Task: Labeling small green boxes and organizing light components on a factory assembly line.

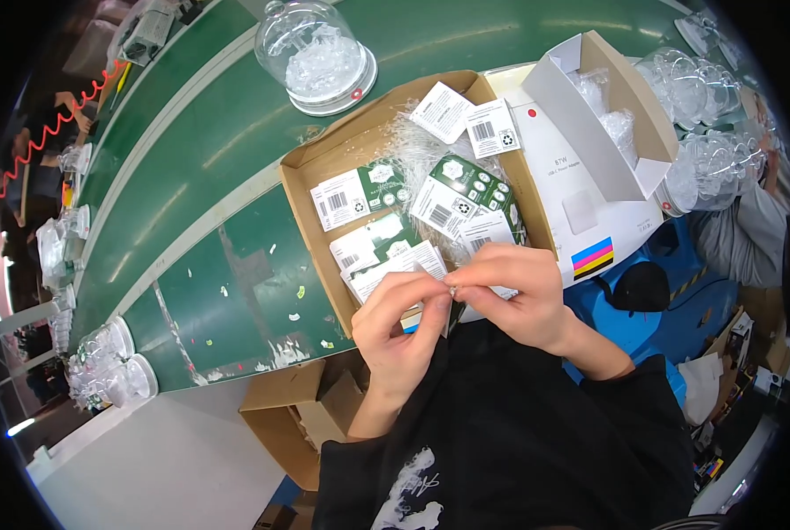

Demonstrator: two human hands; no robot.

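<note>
My left hand and my right hand meet fingertip to fingertip over the near edge of an open cardboard box. Both are pinched closed around something tiny and pale between them, too small to name. Under and beyond the fingers, the box holds green-and-white printed card tags with barcodes, some overlapping. A tangle of clear thin strings spreads among the tags. Two white tags lie across the box's far right corner. My hands hide part of the nearest tags.
Right of the box, an open white carton with clear plastic pieces rests on a white printed box. A clear dome ornament stands beyond on the green table. More domes sit at the left edge; clear domes crowd the right.
</note>
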